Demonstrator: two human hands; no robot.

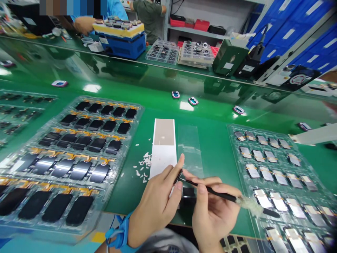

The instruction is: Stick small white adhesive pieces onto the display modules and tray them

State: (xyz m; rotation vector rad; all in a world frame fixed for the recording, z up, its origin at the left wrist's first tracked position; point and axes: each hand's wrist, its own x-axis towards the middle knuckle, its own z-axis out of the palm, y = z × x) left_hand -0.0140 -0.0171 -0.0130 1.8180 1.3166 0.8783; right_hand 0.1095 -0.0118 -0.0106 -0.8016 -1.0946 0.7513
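Between the thumb and fingers of my left hand [158, 196] is a small dark part [178, 176], seen nearly edge-on; it looks like a small screen. My right hand [214, 214] grips slim black tweezers [222, 195] with a pale wrapping near the back end. Their tip meets the dark part at my left fingertips. Beyond my hands lies a white sheet [163, 156] with a beige panel [164, 131] at its top. Small white scraps [144, 163] are scattered left of it, and a clear film strip [189, 144] lies to the right.
A clear tray [112, 172] of black screens with orange flex cables fills the left. Another tray [237, 154] with silvery parts stands right. Small pinkish frames [193, 101] lie along the far side. Behind the bench are a blue machine [123, 45] and a co-worker's hand [84, 25].
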